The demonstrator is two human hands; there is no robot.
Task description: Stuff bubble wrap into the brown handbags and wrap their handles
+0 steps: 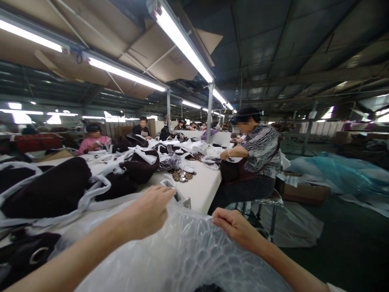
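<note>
A big clear plastic bag (194, 247) spreads across the foreground, its upper edge stretched between my hands. My right hand (232, 227) pinches that edge, thumb against bent fingers. My left hand (148, 211) is closed at the bag's other side; its fingers lie together over the plastic, and the thumb is mostly hidden. Just beyond its fingertips a small grey box-like holder (184, 199) sits by the table edge. Something dark (209, 288) shows at the bottom, in or under the bag, too cut off to name.
Dark fabric pieces with white straps (48, 188) heap on the white table (200, 178), beside a pile of small metal parts (182, 175). At right a co-worker in a patterned top (261, 150) sits on a stool. A cardboard box (304, 190) and bluish plastic sheeting (340, 174) lie on the floor.
</note>
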